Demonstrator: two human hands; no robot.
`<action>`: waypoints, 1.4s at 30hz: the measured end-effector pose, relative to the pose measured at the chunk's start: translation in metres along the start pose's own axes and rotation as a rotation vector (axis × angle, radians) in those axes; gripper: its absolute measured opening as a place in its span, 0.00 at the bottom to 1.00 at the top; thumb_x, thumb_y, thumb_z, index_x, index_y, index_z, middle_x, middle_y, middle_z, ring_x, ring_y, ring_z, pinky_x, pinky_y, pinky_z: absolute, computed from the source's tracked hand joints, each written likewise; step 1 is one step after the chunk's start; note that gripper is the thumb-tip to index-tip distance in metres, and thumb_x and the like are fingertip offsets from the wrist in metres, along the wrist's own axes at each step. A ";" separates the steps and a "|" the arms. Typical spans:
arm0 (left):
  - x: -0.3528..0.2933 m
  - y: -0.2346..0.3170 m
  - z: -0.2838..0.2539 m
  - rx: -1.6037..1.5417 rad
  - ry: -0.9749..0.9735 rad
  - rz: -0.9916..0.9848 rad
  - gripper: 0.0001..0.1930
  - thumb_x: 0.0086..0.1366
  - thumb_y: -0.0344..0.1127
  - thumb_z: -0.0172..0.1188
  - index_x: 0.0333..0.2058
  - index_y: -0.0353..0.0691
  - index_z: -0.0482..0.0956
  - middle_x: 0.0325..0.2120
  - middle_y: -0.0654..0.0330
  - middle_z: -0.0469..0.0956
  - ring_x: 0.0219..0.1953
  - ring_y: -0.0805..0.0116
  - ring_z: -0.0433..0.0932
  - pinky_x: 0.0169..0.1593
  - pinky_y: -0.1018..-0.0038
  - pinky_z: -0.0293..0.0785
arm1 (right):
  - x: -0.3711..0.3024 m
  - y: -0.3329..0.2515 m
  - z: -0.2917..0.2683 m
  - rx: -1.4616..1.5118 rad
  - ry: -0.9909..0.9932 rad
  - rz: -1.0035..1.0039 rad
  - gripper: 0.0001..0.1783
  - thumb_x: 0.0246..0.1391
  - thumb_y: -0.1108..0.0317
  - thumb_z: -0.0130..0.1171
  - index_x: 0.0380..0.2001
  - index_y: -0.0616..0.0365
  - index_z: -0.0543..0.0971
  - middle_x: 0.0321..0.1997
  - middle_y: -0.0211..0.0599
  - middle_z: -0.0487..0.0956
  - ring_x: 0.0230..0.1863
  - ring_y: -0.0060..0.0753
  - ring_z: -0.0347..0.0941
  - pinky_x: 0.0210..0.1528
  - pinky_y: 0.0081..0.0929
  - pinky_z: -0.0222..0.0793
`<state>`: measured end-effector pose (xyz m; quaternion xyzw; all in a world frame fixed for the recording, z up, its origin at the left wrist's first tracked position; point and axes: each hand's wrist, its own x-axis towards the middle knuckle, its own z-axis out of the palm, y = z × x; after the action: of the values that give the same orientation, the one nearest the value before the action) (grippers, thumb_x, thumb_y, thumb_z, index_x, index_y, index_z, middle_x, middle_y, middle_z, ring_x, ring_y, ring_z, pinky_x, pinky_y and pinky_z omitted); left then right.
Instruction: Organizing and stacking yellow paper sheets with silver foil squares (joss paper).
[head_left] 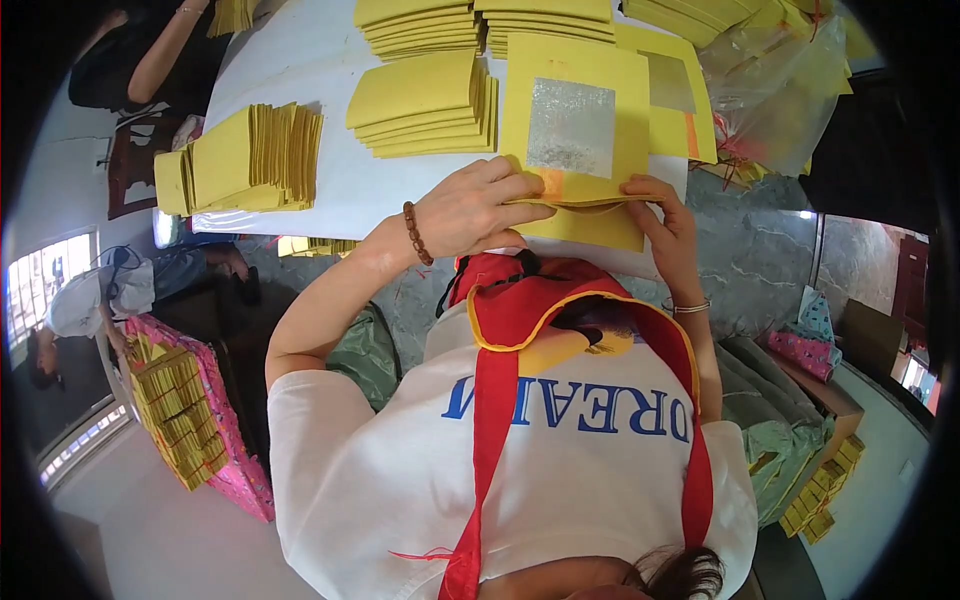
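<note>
A yellow joss paper sheet [625, 110] with a silver foil square [571, 128] lies at the near edge of the white table. My left hand [483, 205] grips the left part of its near edge, with a beaded bracelet on that wrist. On the right end of the same edge, my right hand [664, 218] pinches with thumb and fingers. Between the hands the near edge is lifted and bent, with a narrow gap under it. Another yellow sheet [700, 110] with a silver square lies partly hidden just to the right.
Folded yellow paper stacks [415, 100] stand left of the sheet, with a fanned bundle [245, 160] farther left. A clear plastic bag [775, 100] sits at the right. A person [90, 300] is by a pink box [235, 430] of yellow bundles; another person's arm [165, 50] shows far left.
</note>
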<state>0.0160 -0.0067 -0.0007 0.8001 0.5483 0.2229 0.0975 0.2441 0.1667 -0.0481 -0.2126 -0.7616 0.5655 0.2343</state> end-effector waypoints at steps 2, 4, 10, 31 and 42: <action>0.000 -0.003 -0.001 -0.036 0.005 0.025 0.24 0.44 0.38 0.67 0.44 0.44 0.76 0.43 0.60 0.70 0.42 0.61 0.68 0.47 0.68 0.69 | 0.000 0.001 0.000 0.009 -0.005 0.024 0.11 0.53 0.78 0.52 0.40 0.60 0.76 0.46 0.35 0.76 0.55 0.31 0.67 0.57 0.25 0.59; 0.000 -0.007 -0.001 -0.069 0.006 0.021 0.24 0.44 0.38 0.67 0.43 0.44 0.76 0.43 0.60 0.70 0.43 0.60 0.68 0.47 0.68 0.69 | 0.001 0.003 -0.001 0.022 -0.015 0.004 0.11 0.52 0.78 0.52 0.40 0.60 0.76 0.46 0.36 0.76 0.55 0.30 0.67 0.57 0.25 0.59; 0.001 -0.008 -0.002 -0.131 -0.003 0.008 0.20 0.48 0.38 0.64 0.43 0.43 0.76 0.43 0.59 0.71 0.42 0.59 0.69 0.47 0.68 0.69 | 0.000 0.002 -0.001 0.032 -0.018 0.023 0.12 0.53 0.78 0.52 0.41 0.60 0.76 0.47 0.36 0.76 0.55 0.30 0.67 0.57 0.25 0.58; -0.001 -0.027 0.011 -0.121 0.372 -0.254 0.30 0.45 0.25 0.61 0.52 0.43 0.69 0.45 0.56 0.72 0.45 0.54 0.69 0.49 0.62 0.63 | 0.001 0.013 0.002 0.222 0.034 -0.004 0.10 0.52 0.76 0.56 0.39 0.60 0.73 0.46 0.36 0.76 0.51 0.27 0.68 0.53 0.23 0.61; -0.011 -0.005 0.009 0.229 0.229 -0.024 0.20 0.48 0.29 0.54 0.43 0.46 0.76 0.41 0.61 0.74 0.42 0.63 0.71 0.42 0.69 0.66 | 0.004 -0.013 -0.005 -0.637 -0.041 -0.467 0.18 0.43 0.68 0.60 0.41 0.54 0.76 0.48 0.36 0.75 0.54 0.40 0.68 0.54 0.36 0.59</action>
<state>0.0127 -0.0140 -0.0132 0.7689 0.5870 0.2475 -0.0550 0.2431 0.1697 -0.0336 -0.0845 -0.9314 0.2364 0.2635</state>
